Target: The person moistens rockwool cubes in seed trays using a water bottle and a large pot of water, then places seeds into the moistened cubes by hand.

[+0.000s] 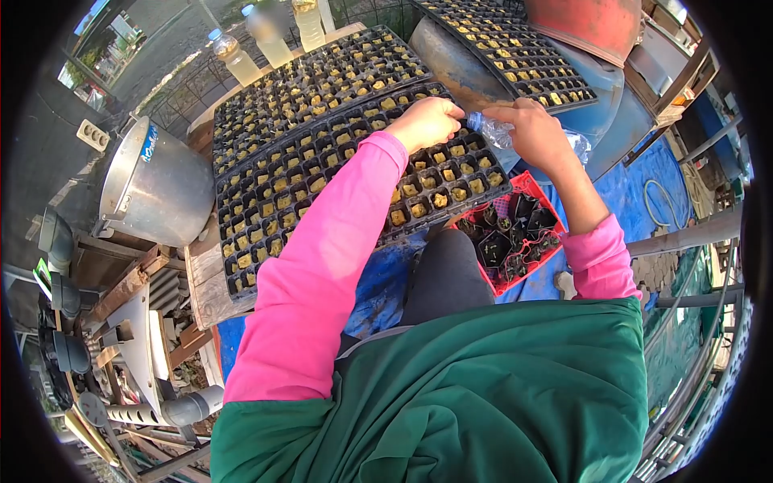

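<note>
My right hand (538, 138) is wrapped round a clear plastic bottle (494, 134) that lies on its side, its blue-capped end pointing left. My left hand (427, 125) is close to that end, thumb and fingers pinched together; what they hold, if anything, is too small to make out. Both hands are above the near black seedling tray (278, 211), whose cells hold small yellowish plugs. Against its far edge sits a second seedling tray (322, 84) with similar plugs.
Bottles of cloudy liquid (235, 59) stand behind the trays on a wooden table (216, 286). A large metal pot (161, 189) is at the left. Below right is a red crate (501, 283) with dark pots. Another seedling tray (515, 60) rests on blue barrels (600, 105).
</note>
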The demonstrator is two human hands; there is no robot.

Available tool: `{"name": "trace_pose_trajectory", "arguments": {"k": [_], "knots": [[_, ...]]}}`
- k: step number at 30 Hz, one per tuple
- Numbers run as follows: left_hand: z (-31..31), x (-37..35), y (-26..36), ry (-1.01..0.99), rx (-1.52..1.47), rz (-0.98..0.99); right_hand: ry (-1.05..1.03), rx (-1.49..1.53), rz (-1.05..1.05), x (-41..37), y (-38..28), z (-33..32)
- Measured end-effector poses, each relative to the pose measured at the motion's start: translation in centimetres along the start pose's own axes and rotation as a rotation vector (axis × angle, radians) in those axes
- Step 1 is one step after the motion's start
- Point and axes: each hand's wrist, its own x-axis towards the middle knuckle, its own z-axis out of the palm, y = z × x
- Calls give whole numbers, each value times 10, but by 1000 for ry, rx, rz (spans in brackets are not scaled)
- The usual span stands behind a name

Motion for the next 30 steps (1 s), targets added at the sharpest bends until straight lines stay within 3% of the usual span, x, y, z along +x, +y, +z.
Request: {"name": "trace_pose_trajectory", "arguments": {"k": [9,16,19,30], "knots": [[-4,-6,-16,3,-96,22,-91,-3,31,-10,7,0],[-5,-16,-15,40,-110,37,-30,26,-51,-10,3,4],[-7,-19,-13,-35,-83,-17,-17,-6,-67,-9,0,3],[0,-17,-8,-29,-110,-23,-34,-50,-13,-10,0,0]]}}
